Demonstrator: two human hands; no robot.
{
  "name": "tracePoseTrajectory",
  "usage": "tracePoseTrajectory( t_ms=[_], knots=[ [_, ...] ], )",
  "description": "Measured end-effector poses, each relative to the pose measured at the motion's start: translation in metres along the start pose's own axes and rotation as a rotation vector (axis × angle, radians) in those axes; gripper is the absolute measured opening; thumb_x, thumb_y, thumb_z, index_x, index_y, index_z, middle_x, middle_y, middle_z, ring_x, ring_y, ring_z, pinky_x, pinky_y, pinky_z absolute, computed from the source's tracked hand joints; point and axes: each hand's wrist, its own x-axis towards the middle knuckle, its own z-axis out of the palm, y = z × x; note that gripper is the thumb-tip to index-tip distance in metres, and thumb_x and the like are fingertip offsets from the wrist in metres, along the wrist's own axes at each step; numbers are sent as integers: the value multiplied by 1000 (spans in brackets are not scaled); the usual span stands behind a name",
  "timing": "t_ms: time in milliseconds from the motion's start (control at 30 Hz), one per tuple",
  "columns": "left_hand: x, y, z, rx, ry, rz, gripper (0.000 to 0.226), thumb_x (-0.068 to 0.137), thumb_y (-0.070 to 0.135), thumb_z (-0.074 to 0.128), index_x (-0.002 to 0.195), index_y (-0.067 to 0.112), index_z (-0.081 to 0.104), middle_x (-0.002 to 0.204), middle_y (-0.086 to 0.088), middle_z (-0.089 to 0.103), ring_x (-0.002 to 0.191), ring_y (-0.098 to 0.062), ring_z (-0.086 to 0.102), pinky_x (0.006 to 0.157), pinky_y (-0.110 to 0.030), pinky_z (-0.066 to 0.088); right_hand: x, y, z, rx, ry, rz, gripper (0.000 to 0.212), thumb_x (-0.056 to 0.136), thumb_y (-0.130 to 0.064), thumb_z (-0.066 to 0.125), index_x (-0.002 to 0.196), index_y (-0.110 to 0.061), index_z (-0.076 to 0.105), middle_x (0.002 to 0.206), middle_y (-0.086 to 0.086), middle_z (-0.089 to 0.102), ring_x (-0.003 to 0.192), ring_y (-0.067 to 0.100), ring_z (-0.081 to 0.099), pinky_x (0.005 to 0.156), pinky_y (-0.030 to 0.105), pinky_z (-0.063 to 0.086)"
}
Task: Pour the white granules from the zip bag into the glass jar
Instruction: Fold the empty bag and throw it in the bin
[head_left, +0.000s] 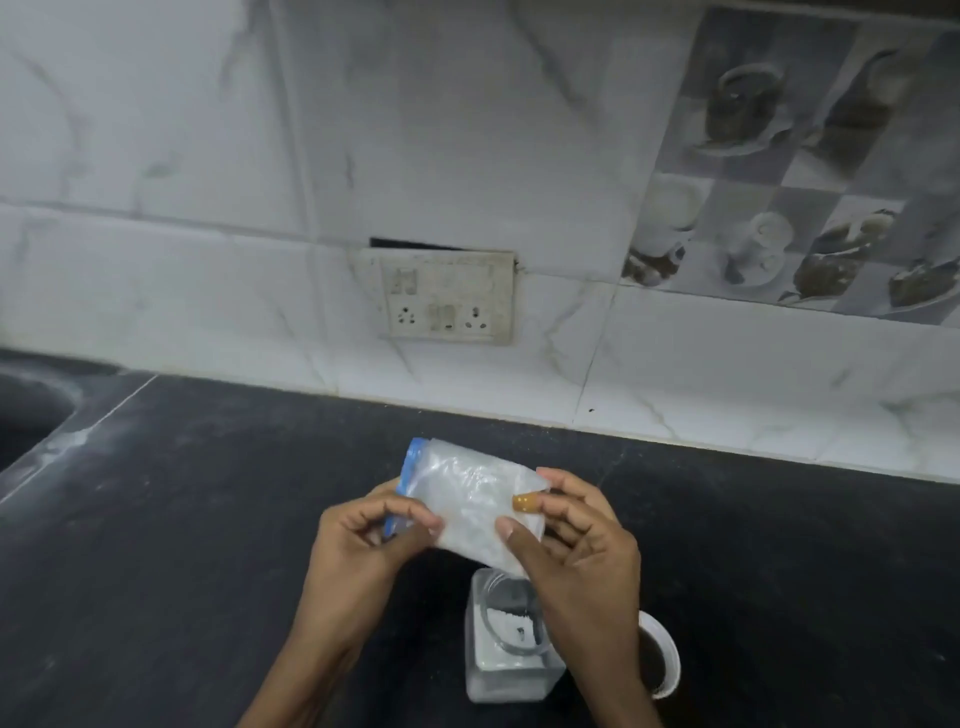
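Observation:
A clear zip bag (465, 499) with a blue zip strip holds white granules and hangs in the air above the dark counter. My left hand (358, 540) pinches its zip end on the left. My right hand (576, 535) grips its right end, thumb on the front; one finger wears a tan bandage. Just below the bag stands the square glass jar (506, 670), open at the top, with white granules at its bottom. My right wrist hides part of the jar's right side.
A white lid (662, 654) lies on the black counter (208, 519) right of the jar, partly behind my right arm. A sink edge (36, 405) is at far left. A tiled wall with a switch and socket plate (441, 296) rises behind.

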Motion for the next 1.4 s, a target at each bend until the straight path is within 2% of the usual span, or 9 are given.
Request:
tracePoseTrajectory(
  t_ms=[267,433,500,600,700,867,1067,1233,1400],
  knots=[
    [-64,-15,-64,23,244,-82,33,72,-5,82,99,12,74,92,2,78,79,-8,72,72,-21,60,-43,11,20,-293,-447,64,8,78,-7,82,80,-14,79,104,-12,65,82,1,69,67,15,54],
    [-138,-31,-143,192,456,-123,20,71,-3,83,79,6,67,65,8,66,52,-1,50,53,-10,43,-81,30,40,-489,-861,102,27,78,-25,82,101,-37,73,122,-27,56,105,-5,61,81,17,54],
    [-179,-38,-190,288,441,-233,15,69,12,89,71,11,74,68,5,70,59,-7,51,55,-14,40,-94,37,44,-530,-966,88,35,78,-26,82,106,-42,69,122,-31,55,107,-5,58,82,13,51],
    [-246,-63,-249,388,427,-498,19,83,-2,76,73,15,79,65,2,66,53,0,45,51,-10,37,-108,49,49,-570,-1092,118,38,78,-23,82,107,-42,67,119,-34,57,100,-3,62,76,13,52],
    [-298,-109,-283,447,473,-796,17,89,-4,68,99,5,78,78,-5,69,60,-5,51,51,-10,42,-121,58,56,-597,-1220,138,43,78,-22,83,108,-47,65,119,-35,57,94,-2,65,73,14,53],
    [-319,-211,-282,556,544,-1035,19,82,-3,74,98,7,78,102,-15,77,80,-19,67,74,-30,54,-136,62,76,-603,-1305,147,42,80,-28,81,111,-49,63,118,-39,57,96,-3,64,78,19,54],
    [-322,-307,-275,384,536,-1206,15,66,19,73,76,9,76,91,-17,77,96,-36,73,87,-44,60,-144,61,91,-603,-1308,129,41,80,-30,79,117,-44,64,117,-30,62,97,-4,64,80,21,54],
    [-306,-287,-257,399,513,-1234,13,83,10,71,71,14,68,84,-14,72,79,-25,64,82,-38,57,-146,62,94,-602,-1259,138,41,81,-29,79,119,-39,65,116,-26,64,97,-3,64,82,20,54],
    [-297,-295,-257,393,482,-1245,17,87,15,68,71,18,64,85,-10,66,84,-27,64,85,-40,55,-148,65,94,-612,-1254,152,43,82,-30,78,123,-36,65,116,-24,65,98,-3,63,84,22,54]
  ],
)
